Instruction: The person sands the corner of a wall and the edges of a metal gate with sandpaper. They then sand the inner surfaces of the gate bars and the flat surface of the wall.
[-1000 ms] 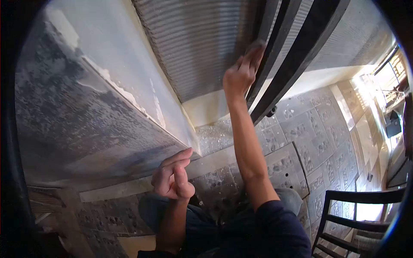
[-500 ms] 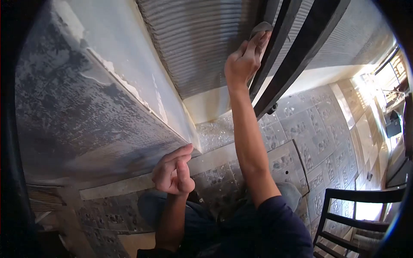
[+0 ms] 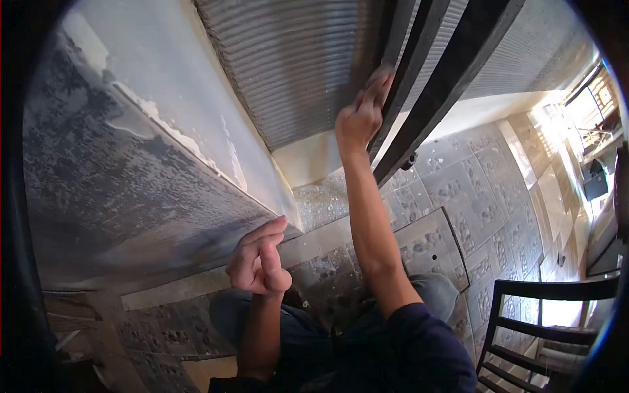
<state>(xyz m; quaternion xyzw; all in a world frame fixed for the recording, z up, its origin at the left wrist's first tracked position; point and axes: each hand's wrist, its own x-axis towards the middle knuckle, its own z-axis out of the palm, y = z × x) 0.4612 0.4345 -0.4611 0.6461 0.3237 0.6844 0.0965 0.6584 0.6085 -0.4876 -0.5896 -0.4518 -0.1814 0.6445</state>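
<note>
The right hand (image 3: 360,123), hold too blurred to tell, was beside a long black bar (image 3: 409,65); the left hand (image 3: 257,263), loosely half-curled, neared a mottled grey wall (image 3: 131,183).

Grey patterned tile floor (image 3: 452,182), a flat panel (image 3: 419,243) with one small hole (image 3: 434,257), dark line (image 3: 457,242) bordering it, scattered white specks (image 3: 322,198).

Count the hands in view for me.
2. The right hand is up at the dark bars; the left hand is lower, near the bottom corner of the wall. No other hand shows, though the bars could hide one.
</note>
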